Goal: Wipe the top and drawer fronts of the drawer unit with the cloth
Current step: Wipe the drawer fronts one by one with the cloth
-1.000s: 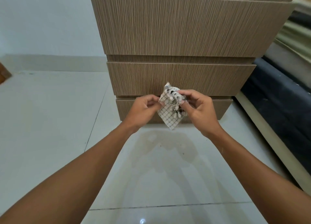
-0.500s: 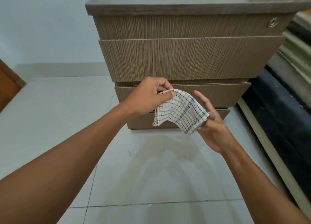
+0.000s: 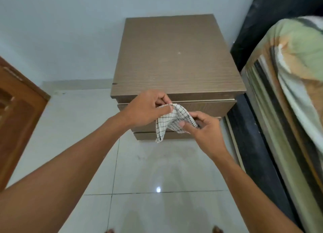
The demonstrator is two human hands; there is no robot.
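Both hands — left hand (image 3: pixel 146 108), right hand (image 3: pixel 204 127) — pinched the cloth (image 3: pixel 172 120) taut before the drawer unit (image 3: pixel 176 57), likely folding 1 wiping pad.

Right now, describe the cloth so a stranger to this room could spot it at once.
Find the brown wood-grain drawer unit against the pale wall, beside the bed. In front of its drawer fronts, the left hand and right hand hold the cloth between them, above the floor. It is the only white fabric with a thin dark grid pattern.

Both arms extended; left hand (image 3: pixel 146 108), right hand (image 3: pixel 203 127) pinching shut.
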